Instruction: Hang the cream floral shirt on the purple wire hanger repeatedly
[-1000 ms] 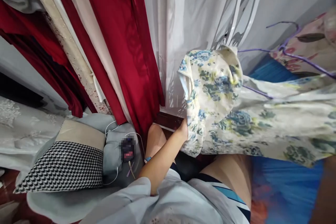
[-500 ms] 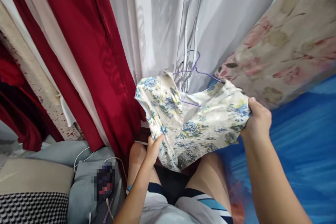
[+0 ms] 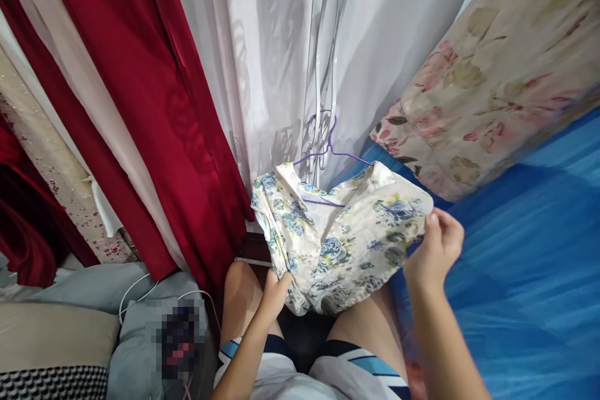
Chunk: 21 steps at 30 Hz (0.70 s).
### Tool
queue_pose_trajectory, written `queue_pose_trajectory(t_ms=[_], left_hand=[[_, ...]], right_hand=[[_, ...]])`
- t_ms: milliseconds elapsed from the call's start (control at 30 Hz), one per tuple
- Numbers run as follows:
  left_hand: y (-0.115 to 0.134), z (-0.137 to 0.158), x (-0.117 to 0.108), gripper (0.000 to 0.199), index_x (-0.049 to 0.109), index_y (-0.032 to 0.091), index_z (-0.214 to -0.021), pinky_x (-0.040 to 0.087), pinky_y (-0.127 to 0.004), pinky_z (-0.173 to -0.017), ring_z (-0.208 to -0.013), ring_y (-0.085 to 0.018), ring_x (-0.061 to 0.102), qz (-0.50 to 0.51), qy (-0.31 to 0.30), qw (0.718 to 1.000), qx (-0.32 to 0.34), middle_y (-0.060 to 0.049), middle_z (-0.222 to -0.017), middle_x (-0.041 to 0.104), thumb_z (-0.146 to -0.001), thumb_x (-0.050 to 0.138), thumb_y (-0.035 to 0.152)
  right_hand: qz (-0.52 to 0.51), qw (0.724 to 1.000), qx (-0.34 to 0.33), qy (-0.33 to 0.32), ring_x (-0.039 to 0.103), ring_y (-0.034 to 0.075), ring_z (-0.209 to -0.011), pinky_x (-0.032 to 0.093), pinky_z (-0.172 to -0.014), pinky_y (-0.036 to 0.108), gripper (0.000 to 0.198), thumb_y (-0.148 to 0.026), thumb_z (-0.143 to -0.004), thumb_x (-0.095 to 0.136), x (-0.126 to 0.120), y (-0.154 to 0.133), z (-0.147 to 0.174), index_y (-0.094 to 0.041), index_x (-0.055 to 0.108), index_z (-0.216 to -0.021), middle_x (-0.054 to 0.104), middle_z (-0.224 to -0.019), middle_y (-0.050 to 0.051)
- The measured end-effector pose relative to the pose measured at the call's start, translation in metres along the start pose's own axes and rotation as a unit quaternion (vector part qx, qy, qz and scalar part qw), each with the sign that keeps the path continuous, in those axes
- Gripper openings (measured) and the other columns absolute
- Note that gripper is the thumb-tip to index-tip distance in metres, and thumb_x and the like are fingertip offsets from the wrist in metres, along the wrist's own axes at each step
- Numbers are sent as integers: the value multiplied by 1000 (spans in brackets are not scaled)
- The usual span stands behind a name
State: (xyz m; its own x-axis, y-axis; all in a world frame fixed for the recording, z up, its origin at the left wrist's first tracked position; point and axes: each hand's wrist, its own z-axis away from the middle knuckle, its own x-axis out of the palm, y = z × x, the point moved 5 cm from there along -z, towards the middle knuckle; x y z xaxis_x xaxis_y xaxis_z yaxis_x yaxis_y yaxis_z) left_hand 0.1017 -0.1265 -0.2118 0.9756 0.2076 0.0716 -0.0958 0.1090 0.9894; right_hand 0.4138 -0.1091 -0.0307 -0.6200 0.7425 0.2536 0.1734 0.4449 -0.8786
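A cream blouse point(image 3: 344, 244) with blue and yellow flowers hangs on a thin purple hanger point(image 3: 330, 149) above my lap. The hanger's hook and upper wire show above the neckline, and its lower bar crosses the neck opening. My left hand point(image 3: 275, 292) is closed on the blouse's lower left side, thumb on top. At the right, my right hand point(image 3: 435, 244) pinches the outer sleeve edge between thumb and fingers. The cloth spreads between both hands, its lower part bunched over my thighs.
Red curtains point(image 3: 154, 106) hang at the left, white curtains point(image 3: 262, 44) ahead. A rose-printed cloth point(image 3: 469, 94) and blue fabric point(image 3: 525, 250) fill the right side. At lower left, a cushion point(image 3: 51, 334) and a blurred-out item point(image 3: 179, 339) lie by white cables.
The blouse and hanger have come lower in view, the fabric now flatter. My right hand has moved down and left, now pinching the sleeve edge; my left hand is slightly lower.
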Motion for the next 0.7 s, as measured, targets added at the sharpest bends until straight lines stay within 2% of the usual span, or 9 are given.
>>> queue_pose_trajectory(t_ms=[67,100,133,167,233,300,467,633,700], left_hand=[[-8,6,1,27,68,21,-97,49,-36,-96,-107,-28,65,-5,2,1000,-5,-9,-104,73,-72,60,26],[-10,9,2,27,68,21,-98,48,-36,-98,-109,-28,64,-2,-2,1000,-1,-9,-103,73,-72,60,26],[-11,13,4,27,67,21,-98,48,-35,-98,-110,-27,64,3,-6,1000,2,-8,-103,73,-73,59,26],[-12,16,5,26,67,21,-97,48,-35,-98,-110,-27,64,9,-7,1000,1,-8,-104,73,-73,59,25],[-11,21,7,26,67,20,-96,49,-34,-96,-108,-26,65,10,0,1000,-6,-9,-105,73,-72,59,25],[-9,24,7,27,67,21,-98,50,-34,-94,-107,-26,65,-1,3,1000,-2,-9,-107,72,-73,57,25],[-1,33,4,33,66,24,-109,47,-34,-99,-111,-27,63,-56,-13,998,38,-9,-107,71,-78,55,25],[28,52,-13,49,41,27,-133,36,-38,-113,-133,-25,45,-119,151,963,190,-13,-140,48,-86,55,27],[44,52,-4,46,40,27,-131,33,-40,-115,-134,-24,43,-149,146,943,261,-12,-142,44,-87,56,28]], right_hand=[[34,992,-92,81,56,27,-110,41,-100,44,28,-39,-83,61,-17,-4,43,-22,55,-105,59,-109,8],[33,995,-79,48,58,27,-102,44,-96,44,22,-39,-85,61,-16,0,63,-23,56,-100,59,-101,7],[38,998,-41,-39,60,26,-92,46,-89,42,18,-41,-87,59,-8,7,82,-24,57,-93,59,-91,5],[49,983,12,-174,60,26,-83,48,-82,41,19,-44,-89,56,6,15,102,-25,58,-89,60,-83,5],[56,920,107,-373,59,25,-69,48,-68,39,25,-51,-88,56,32,29,136,-25,58,-87,62,-73,4],[66,878,151,-450,56,24,-60,46,-61,37,30,-55,-87,56,50,36,150,-26,57,-84,63,-68,3],[93,887,131,-433,53,22,-55,40,-56,34,36,-54,-89,54,67,36,135,-25,55,-68,59,-58,3],[39,888,203,-411,44,17,-44,34,-48,31,36,-51,-87,56,57,44,136,-25,51,-62,53,-50,0],[25,880,221,-420,41,16,-43,32,-45,29,33,-50,-85,59,54,46,141,-24,53,-64,53,-48,-1]])
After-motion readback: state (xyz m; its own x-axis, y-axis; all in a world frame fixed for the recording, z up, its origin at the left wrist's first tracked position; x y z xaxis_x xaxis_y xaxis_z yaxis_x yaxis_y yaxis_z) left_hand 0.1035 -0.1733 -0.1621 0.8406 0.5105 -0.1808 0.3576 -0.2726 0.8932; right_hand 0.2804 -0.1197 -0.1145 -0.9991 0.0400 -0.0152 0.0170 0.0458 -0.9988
